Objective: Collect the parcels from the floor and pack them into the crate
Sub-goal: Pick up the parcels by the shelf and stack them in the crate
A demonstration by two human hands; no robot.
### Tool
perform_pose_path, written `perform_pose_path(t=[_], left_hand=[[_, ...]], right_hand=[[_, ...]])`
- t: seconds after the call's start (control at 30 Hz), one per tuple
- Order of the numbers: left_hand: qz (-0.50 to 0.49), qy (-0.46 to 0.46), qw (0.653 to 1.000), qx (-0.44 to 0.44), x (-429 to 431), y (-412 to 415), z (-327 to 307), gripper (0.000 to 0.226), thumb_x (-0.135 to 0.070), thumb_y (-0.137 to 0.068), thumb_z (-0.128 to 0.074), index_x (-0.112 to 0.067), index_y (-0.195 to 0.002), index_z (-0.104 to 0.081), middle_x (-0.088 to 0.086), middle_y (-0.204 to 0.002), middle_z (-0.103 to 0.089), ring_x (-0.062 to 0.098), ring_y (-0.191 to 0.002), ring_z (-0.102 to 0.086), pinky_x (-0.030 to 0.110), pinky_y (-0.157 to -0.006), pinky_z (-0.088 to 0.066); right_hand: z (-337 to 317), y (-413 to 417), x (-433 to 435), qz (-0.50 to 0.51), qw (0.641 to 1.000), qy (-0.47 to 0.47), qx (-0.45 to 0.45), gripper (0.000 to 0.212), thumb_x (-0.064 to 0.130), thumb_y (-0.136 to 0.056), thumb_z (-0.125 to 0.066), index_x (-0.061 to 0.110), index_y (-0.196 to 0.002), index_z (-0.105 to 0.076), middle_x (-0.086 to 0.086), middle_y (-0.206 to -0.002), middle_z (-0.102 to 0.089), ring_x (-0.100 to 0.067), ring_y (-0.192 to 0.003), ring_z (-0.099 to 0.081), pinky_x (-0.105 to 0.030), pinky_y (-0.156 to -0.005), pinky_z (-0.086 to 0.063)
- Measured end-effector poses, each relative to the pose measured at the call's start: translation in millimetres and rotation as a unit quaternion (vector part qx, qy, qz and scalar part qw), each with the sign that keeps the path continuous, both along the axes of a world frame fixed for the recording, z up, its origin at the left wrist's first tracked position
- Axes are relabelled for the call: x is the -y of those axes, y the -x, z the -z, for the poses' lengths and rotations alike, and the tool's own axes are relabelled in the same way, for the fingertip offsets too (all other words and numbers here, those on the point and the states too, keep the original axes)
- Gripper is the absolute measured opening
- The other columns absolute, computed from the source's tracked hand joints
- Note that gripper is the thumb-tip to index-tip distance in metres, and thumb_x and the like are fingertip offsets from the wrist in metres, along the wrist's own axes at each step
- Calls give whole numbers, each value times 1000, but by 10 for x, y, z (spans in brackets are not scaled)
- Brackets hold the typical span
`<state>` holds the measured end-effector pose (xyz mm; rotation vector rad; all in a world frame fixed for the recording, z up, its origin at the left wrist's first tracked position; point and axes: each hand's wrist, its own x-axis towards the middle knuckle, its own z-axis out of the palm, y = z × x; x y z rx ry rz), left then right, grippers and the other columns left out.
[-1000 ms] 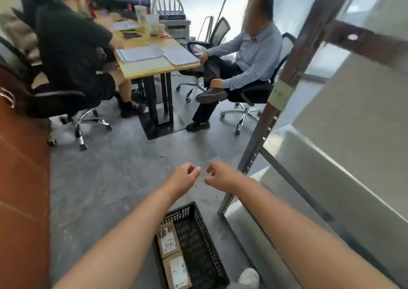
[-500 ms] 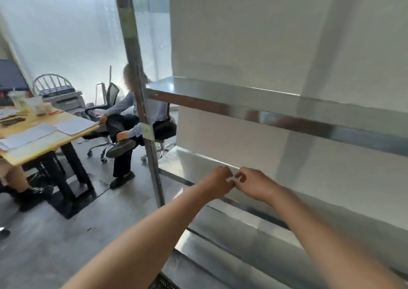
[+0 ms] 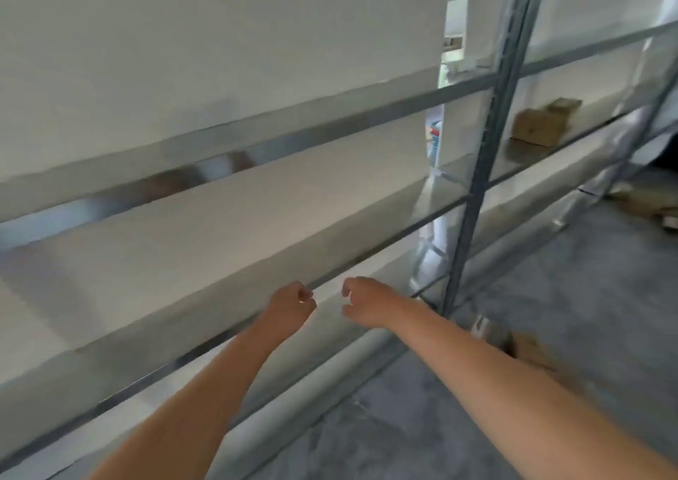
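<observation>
Two empty hands: left hand fisted, right hand loosely curled. Nearest parcel lies low to their right, so the right hand is nearer.

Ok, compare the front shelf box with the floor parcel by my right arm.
The front shelf box sits raised, in full view; the floor parcel lies low, partly hidden by the right forearm. The shelf box is farther off, the floor parcel nearer. Both are brown cardboard.
</observation>
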<state>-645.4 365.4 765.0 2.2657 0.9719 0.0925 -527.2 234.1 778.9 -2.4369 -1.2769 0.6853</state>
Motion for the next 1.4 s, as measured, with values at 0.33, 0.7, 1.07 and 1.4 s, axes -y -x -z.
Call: perform_pose_path(t=[0.33, 0.7, 1.07, 1.4], left_hand=[[204, 72, 976, -41, 1654, -1846, 501, 10, -11, -88, -55, -17, -85, -62, 4, -85, -60, 18, -79, -55, 24, -66, -41], [322, 73, 936, -125, 2308, -3648, 1105, 23, -16, -90, -50, -2, -96, -66, 16, -100, -67, 30, -96, -63, 36, -88, -51], [406, 92, 891, -178, 3148, -5259, 1478, 12, -12, -92, -41, -15, -84, -50, 8, -78, -47, 18, -63, -43, 29, -56, -30], [232, 165, 937, -201, 3627, -6536, 2240, 12, -14, -91, -50, -15, -82, -58, 9, -84, -56, 19, -78, -53, 28, -71, -38]], right_hand=[[601, -1122, 1976, 269, 958, 13, -99, 30, 18, -91, -48, 2, -113, -59, -17, -113, -63, -31, -104, -60, -42, -90, -50], [1184, -2329, 3024, 458, 873, 56, -159, 29, 16, -92, -50, 3, -115, -62, -16, -117, -64, -28, -110, -60, -36, -91, -46], [1362, -3835, 3816, 518, 837, 39, -174, 19, 9, -92, -41, 0, -92, -58, -7, -81, -55, -18, -74, -50, -33, -63, -41], [2422, -5418, 4336, 459, 846, 85, -256, 9, 17, -92, -48, 18, -91, -58, -3, -93, -60, -26, -96, -60, -38, -86, -48]])
